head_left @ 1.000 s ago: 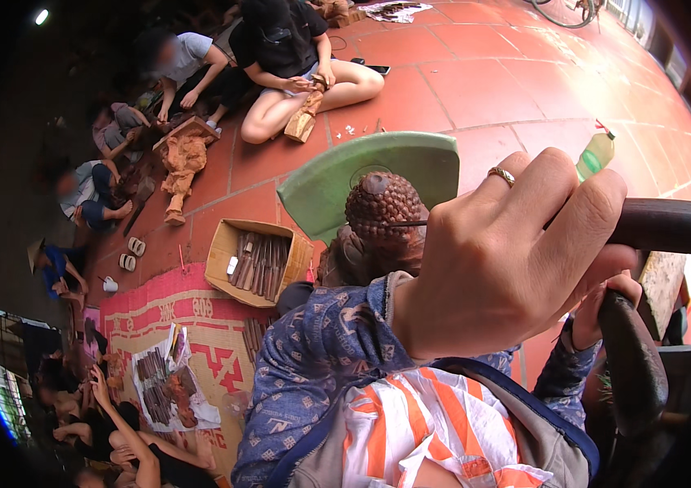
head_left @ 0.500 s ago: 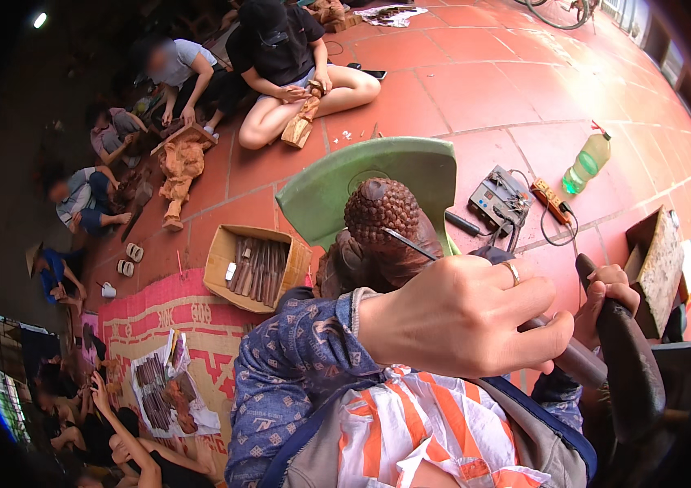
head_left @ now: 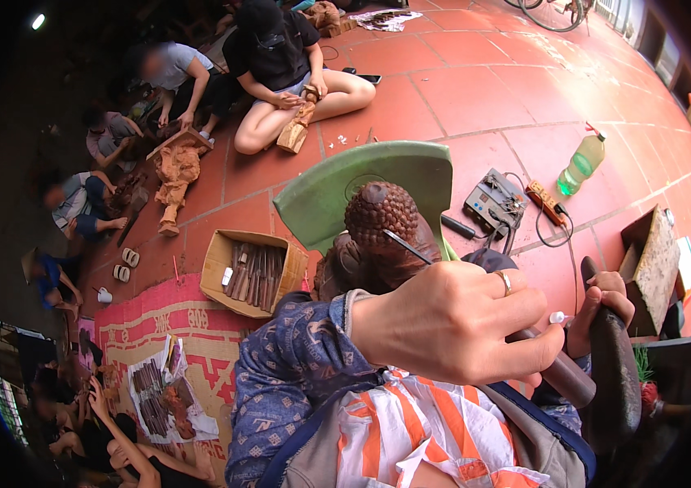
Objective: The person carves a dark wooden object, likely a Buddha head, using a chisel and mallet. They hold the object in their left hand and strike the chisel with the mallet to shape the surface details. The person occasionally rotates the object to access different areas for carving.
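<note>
My left hand (head_left: 451, 325) is closed round a chisel (head_left: 566, 379), its brown handle slanting down to the right and its thin metal blade reaching up-left. The blade's tip lies at the side of a dark carved wooden head (head_left: 379, 213) covered in small round curls. I cannot tell whether the tip touches the wood. Farther right, my right hand (head_left: 604, 302) grips a dark wooden mallet (head_left: 614, 386), whose thick end hangs beside the butt of the chisel handle. A green plastic chair (head_left: 313, 191) stands behind the carving.
A cardboard box (head_left: 290, 276) of chisels sits left on a patterned mat (head_left: 130, 313), near paper (head_left: 199, 411) with more tools. To the right are a control box (head_left: 496, 203), power strip (head_left: 547, 202), green bottle (head_left: 583, 165) and wooden block (head_left: 658, 268). Several people sit carving at the left.
The mallet has shifted a little left and down, and the chisel handle's butt has dropped slightly. The left hand still holds the chisel at the carved head.
</note>
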{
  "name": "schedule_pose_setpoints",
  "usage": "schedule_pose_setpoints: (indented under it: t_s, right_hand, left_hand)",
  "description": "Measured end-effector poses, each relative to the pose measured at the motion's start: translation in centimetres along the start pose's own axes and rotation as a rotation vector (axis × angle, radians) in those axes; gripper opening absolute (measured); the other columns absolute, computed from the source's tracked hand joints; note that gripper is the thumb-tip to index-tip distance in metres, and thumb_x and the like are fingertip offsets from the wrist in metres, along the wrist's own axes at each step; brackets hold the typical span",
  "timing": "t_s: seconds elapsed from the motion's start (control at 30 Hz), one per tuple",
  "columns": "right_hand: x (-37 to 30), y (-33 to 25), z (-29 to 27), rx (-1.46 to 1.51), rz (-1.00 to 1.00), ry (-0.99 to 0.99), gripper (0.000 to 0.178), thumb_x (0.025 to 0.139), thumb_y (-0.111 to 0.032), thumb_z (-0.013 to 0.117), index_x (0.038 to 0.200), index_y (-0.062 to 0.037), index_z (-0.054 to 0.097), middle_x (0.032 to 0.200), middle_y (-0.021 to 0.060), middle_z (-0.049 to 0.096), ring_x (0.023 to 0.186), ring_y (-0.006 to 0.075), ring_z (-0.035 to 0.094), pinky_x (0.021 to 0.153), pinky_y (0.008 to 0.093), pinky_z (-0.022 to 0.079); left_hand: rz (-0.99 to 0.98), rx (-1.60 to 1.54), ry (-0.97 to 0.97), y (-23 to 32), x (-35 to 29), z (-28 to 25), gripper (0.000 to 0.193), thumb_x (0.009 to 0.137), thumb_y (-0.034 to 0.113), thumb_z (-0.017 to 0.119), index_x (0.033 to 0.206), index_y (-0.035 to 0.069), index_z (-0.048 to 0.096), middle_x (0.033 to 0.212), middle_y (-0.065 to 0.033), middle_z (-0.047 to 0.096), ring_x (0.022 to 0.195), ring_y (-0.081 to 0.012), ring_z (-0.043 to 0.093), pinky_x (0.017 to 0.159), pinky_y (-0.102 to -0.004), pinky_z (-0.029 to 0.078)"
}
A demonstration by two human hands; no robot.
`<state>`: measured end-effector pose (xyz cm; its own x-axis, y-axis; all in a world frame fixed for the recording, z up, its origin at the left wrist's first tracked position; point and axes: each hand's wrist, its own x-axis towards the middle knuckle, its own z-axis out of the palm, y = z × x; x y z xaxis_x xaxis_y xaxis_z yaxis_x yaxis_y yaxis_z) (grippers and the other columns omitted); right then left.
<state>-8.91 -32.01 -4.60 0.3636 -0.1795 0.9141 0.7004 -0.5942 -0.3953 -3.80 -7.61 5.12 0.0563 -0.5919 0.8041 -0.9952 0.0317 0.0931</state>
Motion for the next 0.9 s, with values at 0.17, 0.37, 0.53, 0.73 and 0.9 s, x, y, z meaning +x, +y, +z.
schedule_pose_setpoints:
  t_s: [0.17,0.37,0.53,0.73,0.9]
  right_hand:
    - [0.7,0.1,-0.3,0.042,0.042,0.028,0.023,0.091,-0.010,0.064,0.097,-0.0070,0.042,0.069,0.0069,0.048,0.065,0.0174,0.046,0.064,0.0320,0.039]
    - [1.2,0.6,-1.7,-0.053,0.085,-0.076,0.019,0.090,0.001,0.057,0.097,-0.0067,0.041,0.074,0.0075,0.050,0.067,0.0166,0.045,0.066,0.0313,0.037]
    - [1.0,0.2,-0.6,0.065,0.135,-0.085,0.015,0.092,0.001,0.056,0.097,-0.0082,0.045,0.071,0.0057,0.049,0.065,0.0160,0.044,0.066,0.0314,0.038]
    - [-0.1,1.3,-0.5,0.080,0.237,-0.005,0.011,0.093,-0.003,0.057,0.096,-0.0069,0.047,0.070,0.0048,0.046,0.068,0.0148,0.042,0.067,0.0311,0.037]
    - [-0.5,2.4,-1.7,0.184,0.344,-0.102,0.018,0.091,-0.012,0.062,0.100,-0.0045,0.048,0.088,0.0061,0.052,0.082,0.0162,0.049,0.079,0.0315,0.040]
  left_hand:
    - [-0.025,0.022,0.109,-0.1,0.4,0.0,0.029,0.088,0.035,0.061,0.096,0.007,0.066,0.070,-0.0004,0.047,0.053,-0.0106,0.049,0.041,-0.0246,0.040]
    - [-0.048,0.036,0.102,-0.3,0.6,0.1,0.031,0.086,0.036,0.062,0.097,0.007,0.066,0.070,-0.0010,0.048,0.053,-0.0120,0.050,0.042,-0.0253,0.041]
    - [-0.060,0.043,0.122,-0.3,0.6,0.5,0.032,0.083,0.035,0.064,0.098,0.008,0.067,0.070,-0.0007,0.047,0.053,-0.0126,0.050,0.044,-0.0263,0.042]
    - [-0.105,0.158,0.165,-0.4,0.7,1.2,0.034,0.077,0.036,0.068,0.099,0.011,0.068,0.070,0.0000,0.049,0.055,-0.0129,0.051,0.046,-0.0268,0.044]
    - [-0.117,0.252,0.223,-0.9,1.1,1.8,0.036,0.075,0.037,0.069,0.101,0.012,0.068,0.070,0.0005,0.050,0.054,-0.0130,0.052,0.045,-0.0262,0.044]
